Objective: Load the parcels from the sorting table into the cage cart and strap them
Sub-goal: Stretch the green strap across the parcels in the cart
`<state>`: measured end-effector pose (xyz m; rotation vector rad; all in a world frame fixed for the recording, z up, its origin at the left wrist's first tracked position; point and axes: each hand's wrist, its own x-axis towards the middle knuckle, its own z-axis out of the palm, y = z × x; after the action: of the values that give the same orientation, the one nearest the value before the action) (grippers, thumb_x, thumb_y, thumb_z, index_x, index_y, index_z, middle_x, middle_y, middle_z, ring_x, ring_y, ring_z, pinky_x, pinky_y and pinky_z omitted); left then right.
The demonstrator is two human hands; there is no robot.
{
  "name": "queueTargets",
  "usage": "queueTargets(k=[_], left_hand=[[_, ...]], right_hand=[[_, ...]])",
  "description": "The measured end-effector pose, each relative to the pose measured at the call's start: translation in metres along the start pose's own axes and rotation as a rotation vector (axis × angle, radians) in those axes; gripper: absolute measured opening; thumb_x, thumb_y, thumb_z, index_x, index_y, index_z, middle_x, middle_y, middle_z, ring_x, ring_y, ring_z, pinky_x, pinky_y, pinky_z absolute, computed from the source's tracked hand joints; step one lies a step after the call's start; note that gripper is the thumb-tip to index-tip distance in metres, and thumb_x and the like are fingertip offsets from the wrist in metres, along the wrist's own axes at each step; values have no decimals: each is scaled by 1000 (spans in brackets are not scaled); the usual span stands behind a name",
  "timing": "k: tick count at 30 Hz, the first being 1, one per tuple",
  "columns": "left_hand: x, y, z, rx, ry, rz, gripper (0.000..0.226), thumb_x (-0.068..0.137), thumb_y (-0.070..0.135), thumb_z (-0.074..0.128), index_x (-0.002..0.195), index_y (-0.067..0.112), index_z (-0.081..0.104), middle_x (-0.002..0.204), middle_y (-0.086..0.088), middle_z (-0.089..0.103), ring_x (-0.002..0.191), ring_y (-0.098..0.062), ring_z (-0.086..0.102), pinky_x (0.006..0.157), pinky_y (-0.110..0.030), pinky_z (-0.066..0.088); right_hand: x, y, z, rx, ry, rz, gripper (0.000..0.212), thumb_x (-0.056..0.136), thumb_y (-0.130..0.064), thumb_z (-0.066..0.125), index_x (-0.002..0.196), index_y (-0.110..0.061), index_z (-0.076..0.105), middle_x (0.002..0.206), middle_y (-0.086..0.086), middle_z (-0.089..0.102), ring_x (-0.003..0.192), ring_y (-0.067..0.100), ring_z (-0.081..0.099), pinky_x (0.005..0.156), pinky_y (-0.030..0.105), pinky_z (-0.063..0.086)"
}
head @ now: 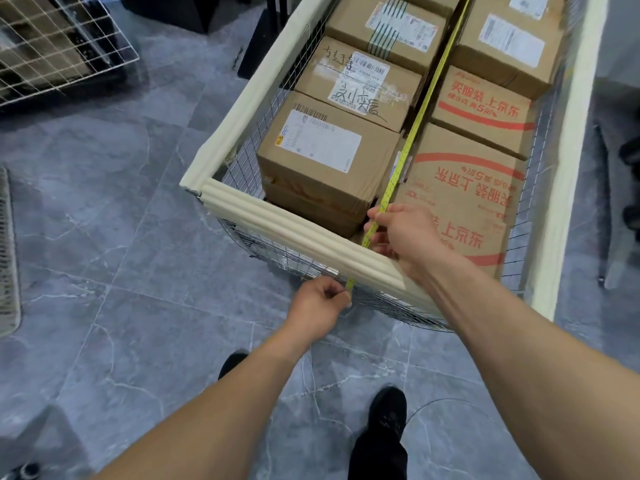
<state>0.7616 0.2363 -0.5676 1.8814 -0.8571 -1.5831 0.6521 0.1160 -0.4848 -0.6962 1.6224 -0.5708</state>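
Left hand (320, 301) is pinching the end of the yellow strap (421, 109) outside the cage cart (294, 233), just below its padded near rim. Strap is running over that rim, between two rows of cardboard parcels (325, 157) sitting inside. Right hand (403, 235) is gripping the strap just inside the rim.

We see a grey veined tile floor (104, 209), with a white wire grid panel (59, 46) toward its far left corner.
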Motion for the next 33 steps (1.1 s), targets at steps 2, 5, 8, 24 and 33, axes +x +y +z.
queueTargets(k=[2, 5, 8, 24, 33], left_hand=[[-2, 1, 0, -68, -7, -15, 24, 87, 5, 67, 67, 16, 57, 66, -7, 61, 62, -20, 55, 60, -28, 41], [-3, 3, -2, -54, 90, 56, 25, 80, -1, 65, 65, 15, 52, 57, -5, 56, 59, -24, 57, 60, -31, 44], [-9, 3, -6, 205, 235, 291, 23, 78, 2, 66, 65, 13, 50, 52, 4, 45, 48, -10, 37, 50, -27, 31], [-2, 17, 1, -39, 209, 136, 20, 80, 9, 79, 73, 20, 64, 65, 5, 61, 60, -4, 55, 59, -12, 42], [-10, 5, 7, 6, 156, 90, 26, 84, 9, 76, 68, 22, 61, 59, 9, 53, 51, 2, 47, 55, -10, 40]], right_hand=[[2, 0, 0, -14, 16, 1, 20, 100, -2, 47, 89, -7, 62, 74, 13, 60, 41, 9, 48, 39, 19, 38], [8, 3, 0, -9, 26, 17, 16, 100, -6, 51, 89, -8, 61, 75, 13, 61, 47, 13, 48, 40, 21, 41], [11, 5, -1, -65, 31, -1, 11, 96, -11, 60, 85, -10, 60, 73, 11, 61, 46, 12, 48, 39, 21, 42], [10, 5, -1, -72, -34, -88, 21, 101, -6, 50, 89, -14, 66, 76, 7, 62, 69, 18, 73, 55, 33, 58], [6, 3, 1, -79, -28, -62, 12, 98, -4, 57, 92, -5, 68, 77, 11, 56, 46, 11, 38, 39, 19, 33]])
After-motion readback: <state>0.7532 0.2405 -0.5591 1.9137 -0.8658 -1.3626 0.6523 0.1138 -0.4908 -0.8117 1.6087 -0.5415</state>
